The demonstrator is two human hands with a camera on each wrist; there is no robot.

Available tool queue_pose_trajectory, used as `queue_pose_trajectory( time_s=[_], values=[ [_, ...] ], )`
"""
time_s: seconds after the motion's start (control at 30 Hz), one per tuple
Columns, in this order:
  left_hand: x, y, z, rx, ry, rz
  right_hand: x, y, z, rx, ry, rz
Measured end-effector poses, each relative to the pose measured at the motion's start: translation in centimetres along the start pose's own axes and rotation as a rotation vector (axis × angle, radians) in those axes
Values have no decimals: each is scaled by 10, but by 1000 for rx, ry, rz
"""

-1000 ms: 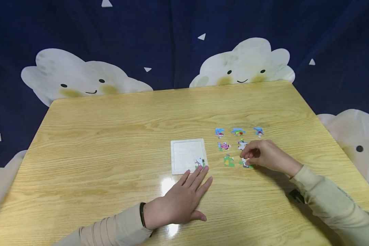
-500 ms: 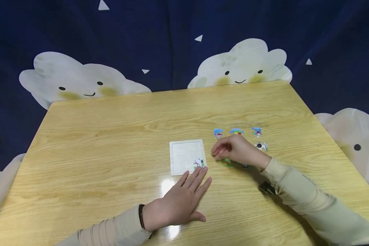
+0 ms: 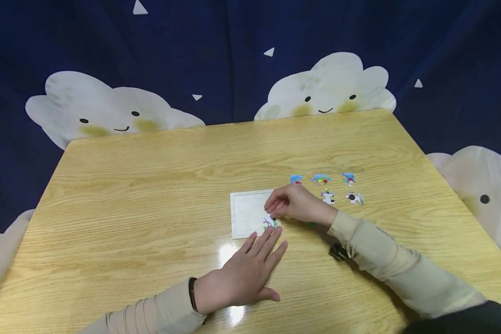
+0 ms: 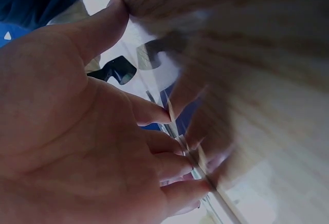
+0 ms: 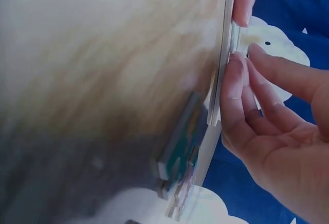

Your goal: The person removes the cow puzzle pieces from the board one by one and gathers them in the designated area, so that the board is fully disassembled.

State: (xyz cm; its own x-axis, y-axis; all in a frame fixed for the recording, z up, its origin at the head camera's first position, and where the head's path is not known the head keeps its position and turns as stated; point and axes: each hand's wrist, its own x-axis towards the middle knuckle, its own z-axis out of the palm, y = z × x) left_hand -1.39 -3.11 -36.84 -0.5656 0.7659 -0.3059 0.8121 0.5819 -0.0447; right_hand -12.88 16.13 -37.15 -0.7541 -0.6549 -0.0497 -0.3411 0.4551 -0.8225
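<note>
In the head view my left hand lies with straight fingers over the front right edge of a white square puzzle tray; the left wrist view has its fingertips on the tray's edge. A puzzle piece with a white and green print sits in the tray's near right corner. Over the tray's right side is my right hand, fingers bent and thumb low beside that piece. The right wrist view puts its fingertips at the tray's surface, the thumb slightly apart. Whether something is between them is hidden.
To the right of the tray lie several loose puzzle pieces, among them a blue one, a black-and-white one and a white one. The right hand and sleeve cover others. The wooden table ends at a dark curtain.
My right hand has moved left from the loose pieces to the tray's right side, uncovering the white and black-and-white pieces. My left hand stays in place on the tray's edge.
</note>
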Motion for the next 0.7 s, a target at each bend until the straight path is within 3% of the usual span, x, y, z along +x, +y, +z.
queue_pose_trajectory(
  time_s=[0.37,0.53,0.7],
  values=[
    [0,1,1,5,9,-7,0,-1,1,201,-47,96],
    [0,1,0,4,4,-8,-4,-5,5,138,-45,73],
    [0,0,1,-12,8,-11,-8,-4,-1,78,34,15]
  ],
)
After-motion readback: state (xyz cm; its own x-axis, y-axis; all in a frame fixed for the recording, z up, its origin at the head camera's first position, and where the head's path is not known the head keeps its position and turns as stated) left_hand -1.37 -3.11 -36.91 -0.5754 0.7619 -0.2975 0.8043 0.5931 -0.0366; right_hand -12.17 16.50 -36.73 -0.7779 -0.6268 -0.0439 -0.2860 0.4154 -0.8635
